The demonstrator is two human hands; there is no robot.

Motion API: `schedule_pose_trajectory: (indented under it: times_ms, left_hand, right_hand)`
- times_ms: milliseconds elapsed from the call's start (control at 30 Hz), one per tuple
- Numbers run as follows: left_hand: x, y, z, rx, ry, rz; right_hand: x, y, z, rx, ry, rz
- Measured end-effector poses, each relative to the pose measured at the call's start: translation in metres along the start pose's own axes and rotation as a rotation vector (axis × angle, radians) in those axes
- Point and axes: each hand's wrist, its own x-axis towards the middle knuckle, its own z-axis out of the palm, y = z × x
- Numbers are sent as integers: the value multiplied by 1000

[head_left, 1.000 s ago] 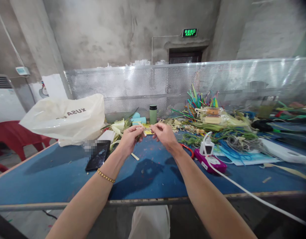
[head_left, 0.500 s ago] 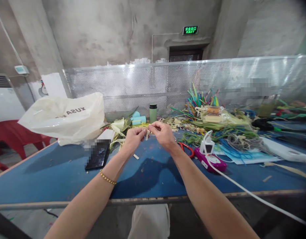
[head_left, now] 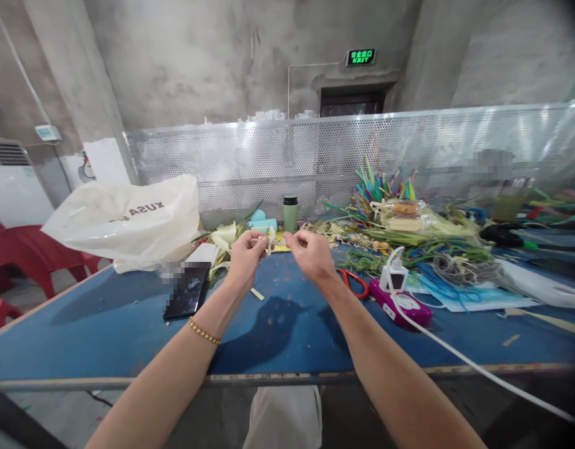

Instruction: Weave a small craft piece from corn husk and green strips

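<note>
Both my hands are raised above the blue table [head_left: 128, 337], close together. My left hand [head_left: 246, 252] pinches a small pale strip of leaf [head_left: 270, 237] that stands up from its fingertips. My right hand [head_left: 310, 252] is curled, its thumb and forefinger pinched just right of the strip; what they hold is too small to name. A gold bracelet [head_left: 202, 331] circles my left wrist. Another pale strip [head_left: 256, 294] lies on the table below my left hand.
A black phone [head_left: 187, 290] lies left of my hands, beside a big white plastic bag [head_left: 123, 218]. Red scissors [head_left: 353, 282], a purple power strip [head_left: 400, 302] with a white cable, a green flask [head_left: 290, 214] and heaps of leaves and coloured strips [head_left: 409, 237] crowd the right. A perforated metal screen [head_left: 315, 156] backs the table.
My hands have drawn slightly apart and risen a little. The pale strip now sticks up from my left fingertips instead of being pinched between both hands.
</note>
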Motion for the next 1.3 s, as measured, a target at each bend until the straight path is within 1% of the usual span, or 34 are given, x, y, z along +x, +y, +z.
schedule_pose_trajectory:
  times_ms: [100, 133, 300, 433, 633, 767, 900, 1000, 1067, 1100, 1200, 1233, 1267, 1300]
  left_hand:
    - [1, -3, 0, -48, 31, 3]
    - [1, -3, 0, -56, 24, 1]
    - [-4, 2, 2, -30, -39, -35]
    - [-4, 4, 3, 28, -69, -8]
    - [-2, -1, 0, -36, -83, -52]
    - [-3, -1, 1, -71, -68, -42]
    - [-2, 0, 1, -75, -26, -33]
    - [-1, -1, 0, -71, -13, -25]
    - [0, 0, -1, -68, -16, -17]
    - [0, 1, -1, -61, -20, -15]
    - [-3, 5, 0, -2, -73, -15]
    - [-4, 6, 1, 23, -107, -17]
    - [-6, 7, 3, 44, -142, -20]
    - [-7, 8, 4, 62, -174, -20]
  right_hand:
    - [-5, -3, 6, 26, -199, -43]
    - [-6, -4, 9, 45, -226, -45]
    - [-5, -5, 13, 85, -183, -11]
    - [-5, -6, 11, 140, -186, -3]
    - [-10, -12, 11, 229, -214, 46]
    - [-11, -14, 11, 238, -237, 51]
    - [-12, -13, 12, 227, -254, 36]
    - [-12, -13, 10, 187, -259, 3]
    - [-11, -13, 6, 127, -228, -53]
    - [-9, -12, 3, 92, -174, -74]
    - [-4, -9, -6, 17, 82, -92]
    - [-1, -7, -8, 16, 125, -96]
    - [1, -5, -9, 35, 113, -100]
    - [3, -3, -10, 73, 60, -97]
